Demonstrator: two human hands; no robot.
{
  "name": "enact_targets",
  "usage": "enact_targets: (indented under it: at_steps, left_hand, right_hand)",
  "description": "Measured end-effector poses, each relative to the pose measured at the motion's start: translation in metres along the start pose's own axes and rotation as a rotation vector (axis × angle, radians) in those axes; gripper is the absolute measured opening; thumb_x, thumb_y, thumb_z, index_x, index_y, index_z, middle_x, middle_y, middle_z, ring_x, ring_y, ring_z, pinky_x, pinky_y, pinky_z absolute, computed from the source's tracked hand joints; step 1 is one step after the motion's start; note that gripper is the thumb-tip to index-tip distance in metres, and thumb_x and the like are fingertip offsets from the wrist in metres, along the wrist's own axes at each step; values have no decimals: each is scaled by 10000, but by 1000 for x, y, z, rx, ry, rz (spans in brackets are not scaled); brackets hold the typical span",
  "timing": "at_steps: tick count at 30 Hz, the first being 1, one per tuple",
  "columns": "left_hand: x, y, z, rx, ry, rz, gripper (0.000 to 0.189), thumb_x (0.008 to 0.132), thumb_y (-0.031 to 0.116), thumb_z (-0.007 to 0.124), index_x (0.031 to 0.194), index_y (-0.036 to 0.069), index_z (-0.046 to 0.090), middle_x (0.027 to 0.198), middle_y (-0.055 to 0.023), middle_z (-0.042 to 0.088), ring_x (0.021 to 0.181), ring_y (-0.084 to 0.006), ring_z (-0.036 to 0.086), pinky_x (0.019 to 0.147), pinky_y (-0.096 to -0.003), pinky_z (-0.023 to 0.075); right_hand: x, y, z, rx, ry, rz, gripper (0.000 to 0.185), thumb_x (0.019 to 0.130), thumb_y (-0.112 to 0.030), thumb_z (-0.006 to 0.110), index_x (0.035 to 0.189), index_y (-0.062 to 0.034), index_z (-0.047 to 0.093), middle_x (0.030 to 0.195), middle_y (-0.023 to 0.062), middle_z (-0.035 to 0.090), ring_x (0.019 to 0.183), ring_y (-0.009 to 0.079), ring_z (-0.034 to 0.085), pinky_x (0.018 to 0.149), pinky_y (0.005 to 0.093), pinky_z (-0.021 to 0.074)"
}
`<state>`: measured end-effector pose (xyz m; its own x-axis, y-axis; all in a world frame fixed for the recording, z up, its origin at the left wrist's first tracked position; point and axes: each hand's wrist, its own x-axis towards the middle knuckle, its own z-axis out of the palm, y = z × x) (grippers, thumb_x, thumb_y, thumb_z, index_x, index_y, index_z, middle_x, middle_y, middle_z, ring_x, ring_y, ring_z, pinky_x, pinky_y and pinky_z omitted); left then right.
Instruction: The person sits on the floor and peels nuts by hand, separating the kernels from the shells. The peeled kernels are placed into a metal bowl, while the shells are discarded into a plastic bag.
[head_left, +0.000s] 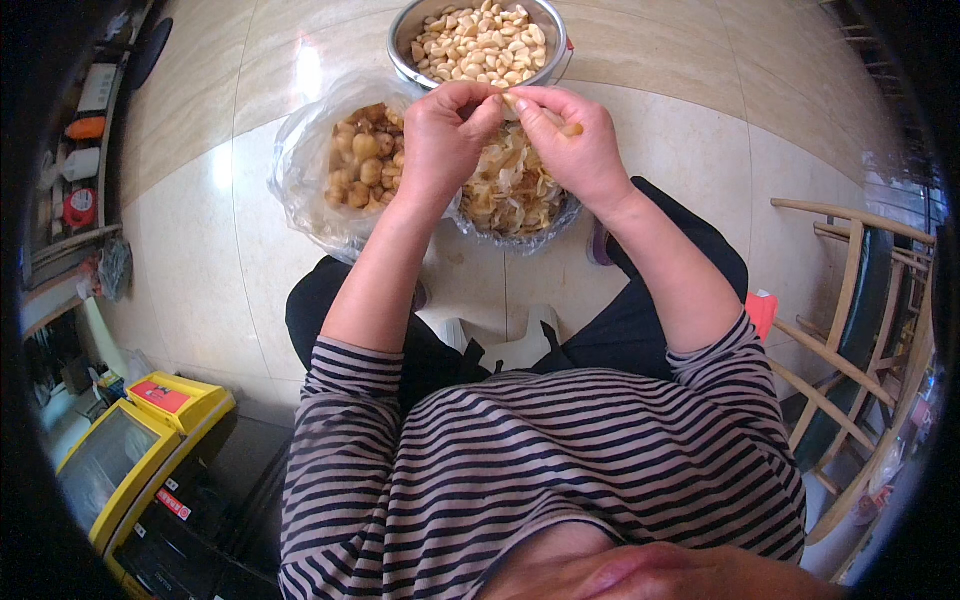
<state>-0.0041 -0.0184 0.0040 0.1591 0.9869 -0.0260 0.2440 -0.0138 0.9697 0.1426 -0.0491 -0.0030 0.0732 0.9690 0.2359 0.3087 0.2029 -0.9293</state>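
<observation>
My left hand and my right hand meet fingertip to fingertip, pinching a small pale clove, which looks like garlic. A brownish piece shows against my right palm. Just beyond the hands, a round metal bowl holds many peeled cloves. Left of my left hand lies an open clear plastic bag with brownish garlic bulbs or cloves inside. Below the hands stands a plastic-lined container full of papery skins; my right hand hides part of it.
On the right are wooden-framed chairs and a red object. A yellow and black cabinet stands at lower left. A shelf with bottles is at far left. A light plastic stool shows between my legs on the tiled floor.
</observation>
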Motion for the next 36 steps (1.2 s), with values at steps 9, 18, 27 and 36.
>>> enact_targets:
  at_steps: [9,18,27,36]
  left_hand:
    - [6,-13,-8,-925,-223,-382,139,837,126,603,875,-7,603,737,-20,584,618,-82,497,587,-208,418]
    - [-2,-7,3,-469,-34,-189,110,839,89,586,863,-14,615,742,-25,606,664,-71,517,616,-204,428]
    - [3,-20,-3,-1130,-235,-263,129,881,109,515,963,11,530,827,-32,572,741,-134,561,725,-255,467]
    - [-2,-1,3,-439,-113,19,217,827,97,631,1012,7,564,835,-60,622,723,-93,580,629,-213,492]
  right_hand:
    - [6,3,1,111,-53,-150,192,844,-133,573,947,16,636,878,111,650,814,186,619,739,282,476]
    - [0,6,6,233,-16,274,218,849,-167,609,935,30,645,875,80,658,807,88,577,717,240,468]
    - [6,0,-3,770,-88,451,254,856,-151,586,1046,17,604,880,65,646,827,90,569,757,218,449]
    - [6,-3,-5,711,-57,356,212,869,-141,563,1026,-2,598,958,71,626,876,94,569,788,220,454]
